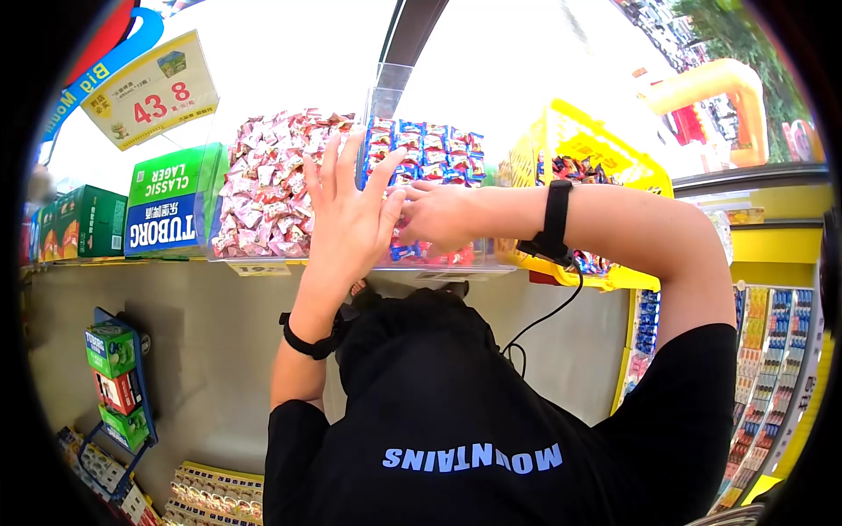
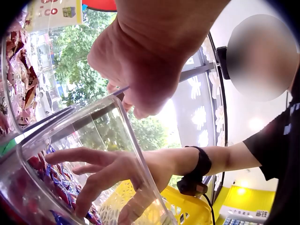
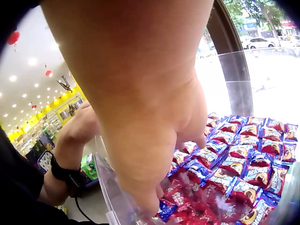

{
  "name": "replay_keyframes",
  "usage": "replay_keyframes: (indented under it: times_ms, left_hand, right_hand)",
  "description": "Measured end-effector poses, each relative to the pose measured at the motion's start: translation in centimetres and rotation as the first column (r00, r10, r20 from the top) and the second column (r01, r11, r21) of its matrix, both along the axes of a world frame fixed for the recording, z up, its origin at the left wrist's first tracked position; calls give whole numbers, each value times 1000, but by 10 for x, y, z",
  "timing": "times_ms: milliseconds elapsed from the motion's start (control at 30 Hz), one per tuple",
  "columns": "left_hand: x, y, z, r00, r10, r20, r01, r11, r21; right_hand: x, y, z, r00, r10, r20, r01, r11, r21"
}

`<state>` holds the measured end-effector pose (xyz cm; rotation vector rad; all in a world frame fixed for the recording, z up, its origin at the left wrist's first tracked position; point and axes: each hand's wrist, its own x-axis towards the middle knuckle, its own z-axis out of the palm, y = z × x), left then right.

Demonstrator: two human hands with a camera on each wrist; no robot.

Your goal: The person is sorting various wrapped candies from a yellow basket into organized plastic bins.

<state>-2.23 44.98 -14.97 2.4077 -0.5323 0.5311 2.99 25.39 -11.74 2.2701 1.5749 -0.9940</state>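
Blue-and-red wrapped candies [image 3: 243, 150] lie in neat rows in a clear plastic bin [image 2: 126, 126], with plain red packets [image 3: 183, 199] at its near side. My right hand [image 1: 438, 215] reaches down into this bin. Its fingers spread over the candies in the left wrist view, and a fingertip is beside a blue packet [image 3: 166, 210]. At the divider between the bins is my left hand [image 1: 346, 215], fingers extended; in the left wrist view its fingertips are right at the clear wall's top edge. Pink wrapped candies [image 1: 267, 188] fill the bin on the left.
A yellow basket [image 1: 561, 149] with dark-wrapped sweets stands right of the bins. Green-and-blue beer boxes [image 1: 171, 197] and a price sign [image 1: 158, 92] are on the left. A cable [image 1: 553, 316] hangs from the right wrist band. Behind the bins is a window.
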Motion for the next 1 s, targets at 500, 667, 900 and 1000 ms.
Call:
replay_keyframes:
  times_ms: [500,667,900,1000]
  left_hand:
    - [0,-2,1,999,12,-45,-12,1000,4]
    - [0,-1,4,998,5,-57,-4,1000,8]
    - [-1,0,4,998,-6,-66,7,1000,12]
    - [-1,0,5,997,-10,-71,11,1000,11]
  right_hand:
    - [1,10,-56,933,51,356,-136,967,217]
    - [-5,11,-65,869,19,495,-198,929,311]
    - [0,8,-58,854,-144,499,-2,960,281]
    - [0,17,-32,905,-183,385,182,983,39]
